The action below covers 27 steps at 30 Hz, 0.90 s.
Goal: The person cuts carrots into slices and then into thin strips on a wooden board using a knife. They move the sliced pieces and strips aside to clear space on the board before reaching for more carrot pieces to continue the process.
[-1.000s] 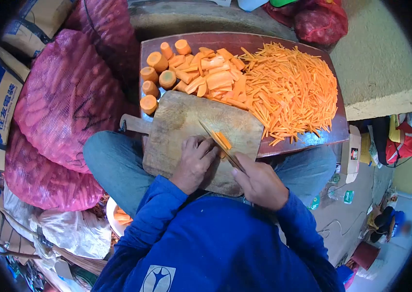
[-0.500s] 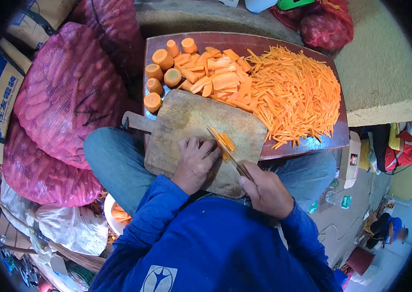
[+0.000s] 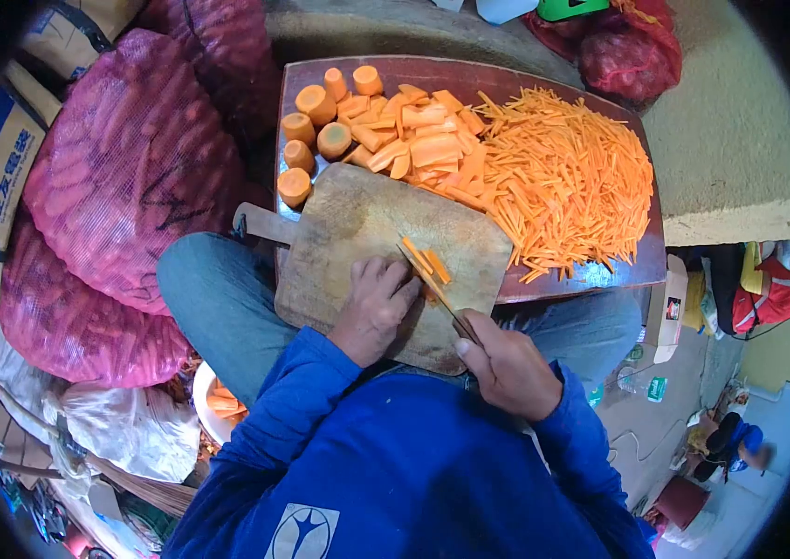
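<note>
A worn wooden cutting board [image 3: 339, 219] with a handle rests at a slant across my lap and the low table's near edge. My right hand [image 3: 511, 368] grips a knife [image 3: 441, 299] by its handle, the narrow blade pointing up and left across the board. Cut carrot strips [image 3: 436, 265] lie just right of the blade. My left hand [image 3: 376, 303] is on the board left of the knife, fingers curled and pressed down on a carrot piece [image 3: 429, 294] that they mostly hide.
The red-brown table [image 3: 432, 70] bears carrot chunks [image 3: 334, 140], flat carrot slices [image 3: 436, 149] and a heap of carrot sticks [image 3: 572, 177]. Pink mesh sacks [image 3: 134, 168] of carrots stand at left, near a white bowl [image 3: 204, 396]. Another person [image 3: 740, 438] is far right.
The view has shifted slightly. The knife blade shows a little nearer the strips on the board; both hands keep almost the same place and grip.
</note>
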Each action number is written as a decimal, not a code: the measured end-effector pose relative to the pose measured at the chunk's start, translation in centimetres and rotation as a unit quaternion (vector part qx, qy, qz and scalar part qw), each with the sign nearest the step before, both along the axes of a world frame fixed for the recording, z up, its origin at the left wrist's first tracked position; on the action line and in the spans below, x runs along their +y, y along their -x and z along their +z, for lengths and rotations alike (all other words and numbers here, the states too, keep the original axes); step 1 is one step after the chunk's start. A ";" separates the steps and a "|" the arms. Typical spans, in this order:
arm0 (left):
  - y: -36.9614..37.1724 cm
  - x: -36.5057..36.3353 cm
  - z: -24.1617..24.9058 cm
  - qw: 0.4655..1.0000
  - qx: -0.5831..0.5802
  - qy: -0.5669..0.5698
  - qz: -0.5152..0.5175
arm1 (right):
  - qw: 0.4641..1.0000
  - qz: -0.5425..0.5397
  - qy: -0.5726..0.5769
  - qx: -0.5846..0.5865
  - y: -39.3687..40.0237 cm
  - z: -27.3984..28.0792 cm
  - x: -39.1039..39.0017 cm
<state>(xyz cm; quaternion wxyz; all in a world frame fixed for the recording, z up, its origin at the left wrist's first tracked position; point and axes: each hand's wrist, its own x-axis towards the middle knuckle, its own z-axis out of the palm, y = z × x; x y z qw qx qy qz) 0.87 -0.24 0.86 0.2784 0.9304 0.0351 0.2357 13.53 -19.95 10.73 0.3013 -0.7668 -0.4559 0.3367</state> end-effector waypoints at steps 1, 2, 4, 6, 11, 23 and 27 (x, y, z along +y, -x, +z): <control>0.0 0.0 -0.1 1.000 0.000 0.001 -0.001 | 1.000 -0.008 -0.006 -0.022 0.2 -0.3 0.0; 0.0 0.0 -0.3 1.000 -0.005 0.006 -0.002 | 1.000 -0.010 -0.005 -0.023 0.4 -0.6 0.5; -0.2 0.0 -0.4 1.000 -0.015 0.009 -0.003 | 0.999 -0.015 0.029 -0.010 0.1 -0.9 2.2; -0.1 0.2 -0.4 1.000 -0.025 0.007 -0.006 | 1.000 -0.015 0.020 0.001 -0.4 -1.3 2.4; -0.1 0.2 0.0 0.999 -0.036 0.021 0.002 | 0.999 -0.013 0.029 0.041 -0.3 0.3 0.7; -0.1 0.0 -0.7 0.999 -0.031 0.035 0.018 | 0.998 -0.003 0.051 0.040 -0.4 0.3 0.9; -0.1 0.1 -0.6 0.999 -0.032 0.033 0.014 | 0.999 -0.003 0.044 -0.013 0.1 -0.9 1.5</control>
